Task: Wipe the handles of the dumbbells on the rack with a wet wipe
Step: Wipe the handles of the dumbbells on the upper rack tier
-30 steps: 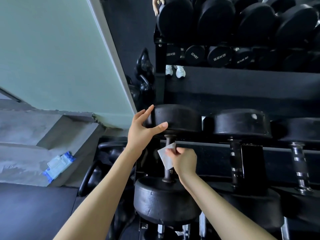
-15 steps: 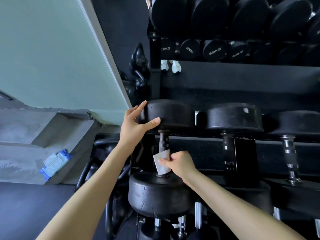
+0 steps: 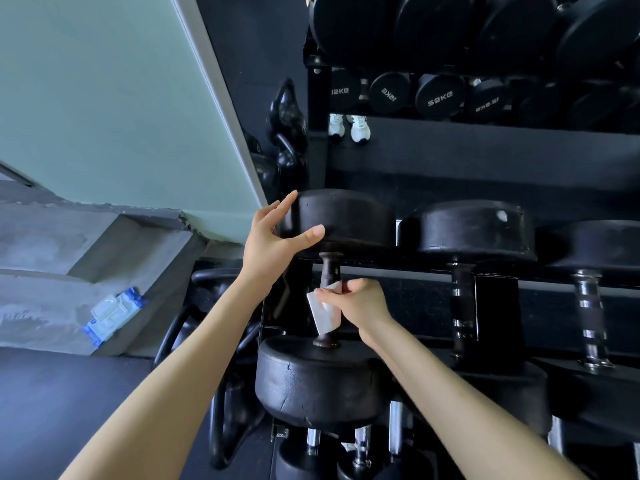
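Right hand [image 3: 360, 304] has the wet wipe [image 3: 325, 315] wrapped round the leftmost dumbbell's handle [image 3: 330, 271]. Left hand [image 3: 273, 237], fingers spread, rests on its far head [image 3: 341, 220].

Matt black rubber dumbbell heads [image 3: 320, 382], dull dark metal handle [image 3: 330, 270], thin white wipe [image 3: 325, 315]

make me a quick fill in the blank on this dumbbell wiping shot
The right hand presses a ____ wipe to the handle of the leftmost dumbbell.
The left hand rests on its far head, holding ____.
The wipes pack on the concrete step has ____ ends.
Missing: white; nothing; blue.
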`<state>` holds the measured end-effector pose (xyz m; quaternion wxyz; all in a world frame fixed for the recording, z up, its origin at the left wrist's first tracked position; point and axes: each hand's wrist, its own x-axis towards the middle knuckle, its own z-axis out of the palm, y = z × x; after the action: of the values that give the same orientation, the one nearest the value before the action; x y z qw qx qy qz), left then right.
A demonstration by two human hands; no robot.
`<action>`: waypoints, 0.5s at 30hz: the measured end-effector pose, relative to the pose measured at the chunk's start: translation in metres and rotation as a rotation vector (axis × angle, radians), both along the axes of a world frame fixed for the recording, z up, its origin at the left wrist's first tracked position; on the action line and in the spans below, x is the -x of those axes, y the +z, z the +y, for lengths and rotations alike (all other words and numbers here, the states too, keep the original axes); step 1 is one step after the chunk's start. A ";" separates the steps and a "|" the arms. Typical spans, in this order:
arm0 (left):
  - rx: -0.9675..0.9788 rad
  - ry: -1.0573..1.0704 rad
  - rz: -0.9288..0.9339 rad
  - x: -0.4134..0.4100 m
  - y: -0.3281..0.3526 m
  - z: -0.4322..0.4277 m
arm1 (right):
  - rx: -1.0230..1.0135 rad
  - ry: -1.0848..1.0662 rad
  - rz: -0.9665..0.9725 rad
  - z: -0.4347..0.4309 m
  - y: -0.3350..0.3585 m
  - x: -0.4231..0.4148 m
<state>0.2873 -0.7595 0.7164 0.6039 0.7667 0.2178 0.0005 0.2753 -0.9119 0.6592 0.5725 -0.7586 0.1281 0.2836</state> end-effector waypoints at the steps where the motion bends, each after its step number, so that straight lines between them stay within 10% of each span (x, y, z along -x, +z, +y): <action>1: 0.006 0.001 0.001 0.000 0.000 0.000 | 0.036 0.072 0.013 -0.004 -0.001 0.002; 6: 0.019 0.007 0.005 0.002 0.000 -0.001 | 0.035 0.233 0.141 -0.013 -0.014 0.021; 15: -0.015 0.006 0.002 0.002 -0.004 0.000 | -0.025 -0.181 -0.019 0.008 0.006 0.005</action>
<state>0.2858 -0.7592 0.7120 0.5978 0.7707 0.2207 0.0030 0.2704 -0.9040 0.6652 0.6065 -0.7392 0.1872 0.2251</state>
